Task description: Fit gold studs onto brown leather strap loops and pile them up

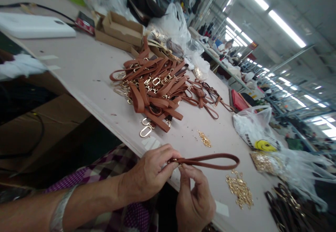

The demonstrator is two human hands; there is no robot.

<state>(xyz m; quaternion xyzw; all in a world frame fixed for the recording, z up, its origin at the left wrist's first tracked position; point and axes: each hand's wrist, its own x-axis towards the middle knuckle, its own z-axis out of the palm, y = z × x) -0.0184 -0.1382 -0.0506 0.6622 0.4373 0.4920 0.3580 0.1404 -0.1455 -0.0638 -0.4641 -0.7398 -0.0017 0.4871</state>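
Note:
A brown leather wrist strap (215,156) is held above the table's front edge, its loop pointing right. My left hand (149,170) is closed on its narrow end, thumb and fingers pinching it. Just below that end, my right hand (195,197) is closed too, its thumb and forefinger pressed together against the strap. Small gold-coloured metal shows between the fingertips, partly hidden. Beyond my hands lies a heap of similar brown straps (157,91) with gold clasps. To the right, a pile of small gold metal pieces (240,190) lies on the table, with a smaller gold pile (204,138) farther back.
Cardboard boxes (123,28) and clear plastic bags (170,25) stand behind the heap. A white device (36,25) lies at the far left. On the right are a plastic bag with a yellow smiley (265,144) and dark straps (286,204). The table edge (102,116) runs diagonally.

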